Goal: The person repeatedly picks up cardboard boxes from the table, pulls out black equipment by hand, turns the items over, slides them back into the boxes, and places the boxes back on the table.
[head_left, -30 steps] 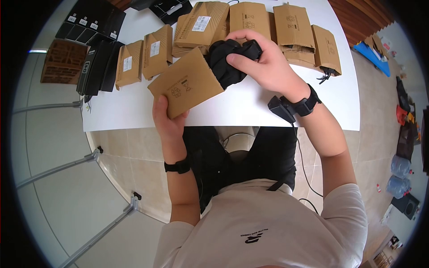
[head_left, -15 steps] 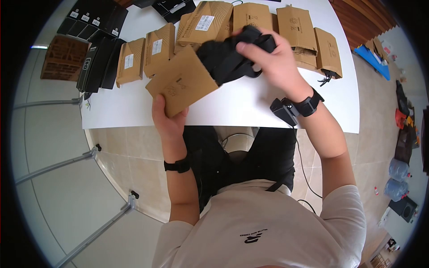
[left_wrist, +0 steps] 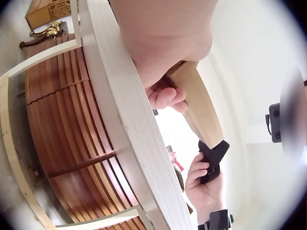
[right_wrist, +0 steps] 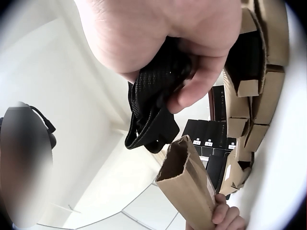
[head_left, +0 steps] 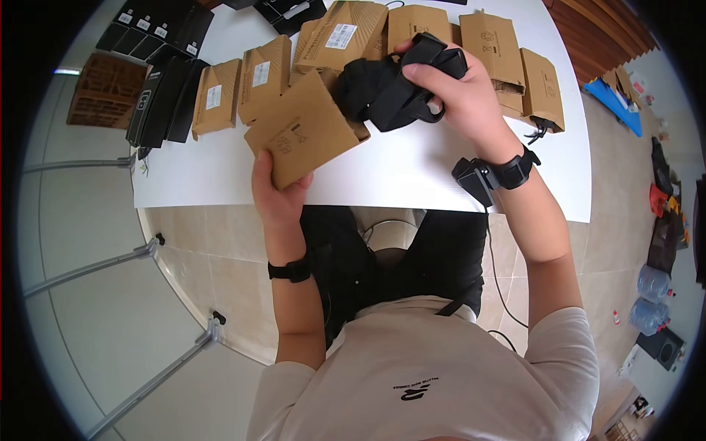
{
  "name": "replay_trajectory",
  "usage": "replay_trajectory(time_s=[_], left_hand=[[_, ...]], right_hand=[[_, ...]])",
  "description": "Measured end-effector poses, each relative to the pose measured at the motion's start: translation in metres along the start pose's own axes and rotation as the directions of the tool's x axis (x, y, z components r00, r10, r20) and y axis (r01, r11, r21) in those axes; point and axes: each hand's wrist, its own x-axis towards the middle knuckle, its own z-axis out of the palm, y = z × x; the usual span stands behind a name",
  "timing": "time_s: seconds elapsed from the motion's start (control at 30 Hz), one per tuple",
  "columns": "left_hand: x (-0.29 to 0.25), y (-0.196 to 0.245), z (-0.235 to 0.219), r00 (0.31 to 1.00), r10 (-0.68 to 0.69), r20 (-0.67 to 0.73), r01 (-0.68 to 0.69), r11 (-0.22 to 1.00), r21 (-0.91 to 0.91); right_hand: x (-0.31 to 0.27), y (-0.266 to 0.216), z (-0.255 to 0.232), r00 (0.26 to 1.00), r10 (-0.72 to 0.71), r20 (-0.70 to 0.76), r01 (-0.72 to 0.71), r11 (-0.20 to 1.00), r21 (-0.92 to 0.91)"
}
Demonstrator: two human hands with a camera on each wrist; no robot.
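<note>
My left hand (head_left: 278, 192) holds a small brown cardboard box (head_left: 303, 136) by its lower end, thumb on the printed face. The box is tilted over the table with its open end toward my right hand (head_left: 474, 99). That hand grips a folded bundle of black webbing straps (head_left: 393, 95) between thumb and fingers. In the right wrist view, the straps (right_wrist: 153, 105) hang just above the box's open mouth (right_wrist: 173, 160). From the left wrist, the box (left_wrist: 199, 103) appears edge-on, its far end overlapping the straps.
Several brown boxes (head_left: 217, 95) line the back of the white table (head_left: 397, 184). At the back left stand black boxes (head_left: 163, 99) beside a woven brown box (head_left: 107, 92). A cable runs down from the right wrist camera (head_left: 474, 180) past the table's front edge.
My right hand has drawn the black straps out of the box, moving right and slightly up. The left hand keeps its hold, with the box shifting only slightly.
</note>
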Motion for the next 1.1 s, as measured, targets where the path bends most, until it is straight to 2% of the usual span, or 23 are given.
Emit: replay_trajectory(time_s=[0.23,0.27,0.47,0.5,0.57,0.6,0.67,0.83,0.9,1.0,1.1], left_hand=[[0.0,0.001,-0.005,0.996,-0.007,0.089,-0.001,0.996,0.084],[0.001,0.001,-0.008,0.994,-0.021,0.111,0.011,0.996,0.092],[0.004,0.002,-0.014,0.975,-0.053,0.217,0.03,0.994,0.108],[0.004,0.002,-0.012,0.973,-0.052,0.226,0.027,0.993,0.114],[0.002,0.002,-0.007,0.979,-0.048,0.199,0.023,0.991,0.128],[0.001,0.002,-0.006,0.984,-0.043,0.172,0.019,0.99,0.143],[0.003,0.0,-0.009,0.983,-0.04,0.179,0.015,0.99,0.142],[0.001,0.0,-0.005,0.988,-0.027,0.15,0.006,0.99,0.14],[-0.001,0.0,-0.002,0.986,0.003,0.169,-0.038,0.979,0.2],[0.0,-0.001,-0.003,0.979,0.004,0.205,-0.048,0.977,0.21],[-0.002,-0.001,-0.001,0.979,-0.002,0.203,-0.05,0.967,0.248]], right_hand=[[0.002,0.013,0.005,0.99,-0.139,0.037,0.142,0.985,-0.1],[0.0,0.009,0.002,0.996,-0.054,0.072,0.063,0.989,-0.137],[-0.004,0.015,0.006,0.994,-0.041,0.097,0.06,0.976,-0.21],[-0.005,0.015,0.006,0.994,-0.041,0.097,0.06,0.976,-0.21],[-0.006,0.016,0.005,0.988,0.039,0.147,-0.026,0.996,-0.09],[-0.008,0.016,0.006,0.988,0.039,0.147,-0.026,0.996,-0.091],[-0.01,0.015,0.011,0.988,-0.008,0.156,0.001,0.999,0.042],[-0.009,0.013,0.017,0.986,-0.012,0.168,0.01,1.0,0.012],[-0.008,0.014,0.019,0.985,0.0,0.173,-0.001,1.0,0.009],[-0.007,0.021,0.02,0.99,-0.018,0.142,0.024,0.999,-0.042],[-0.009,0.02,0.021,0.994,0.021,0.106,-0.015,0.998,-0.054]])
